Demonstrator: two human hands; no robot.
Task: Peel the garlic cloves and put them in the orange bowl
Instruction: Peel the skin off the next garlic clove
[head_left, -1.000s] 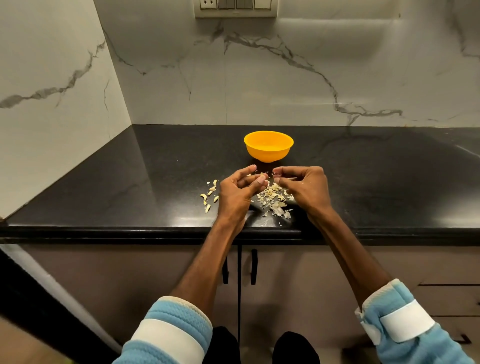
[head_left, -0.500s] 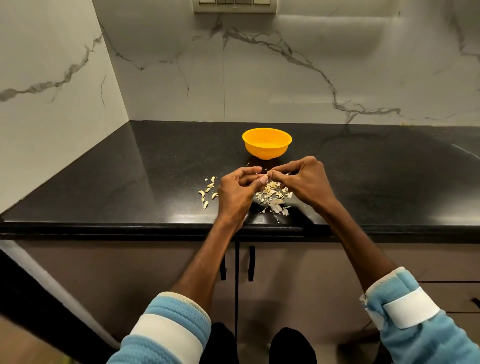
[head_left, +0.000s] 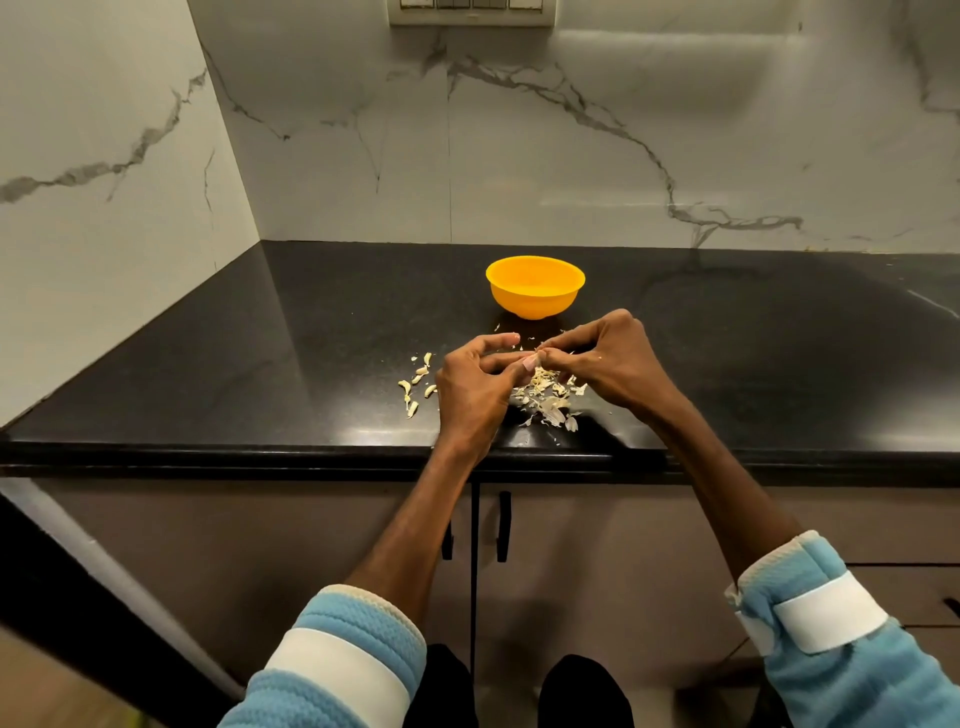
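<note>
Two hands are being worked fingertip to fingertip just past the front edge of the black counter (head_left: 291, 395). The left hand (head_left: 470, 389) is being curled inward, thumb and fingers closed on a small pale garlic clove (head_left: 532, 360), and the right hand (head_left: 610, 364) is being pinched onto the same clove from the other side, so both are clamped on it. The clove is being mostly hidden by the fingers, so its long axis cannot be told. A heap of papery skins (head_left: 548, 400) is being overhung by the pinch, and loose yellowish pieces (head_left: 420, 382), cloves or skins, are being left just beside the left hand. Straight beyond the pinch, apart from both hands, the orange bowl (head_left: 535, 293) is being kept waiting. The drop is being judged a short forward reach, and the right hand, knuckles farther forward, is being judged the nearer.
</note>
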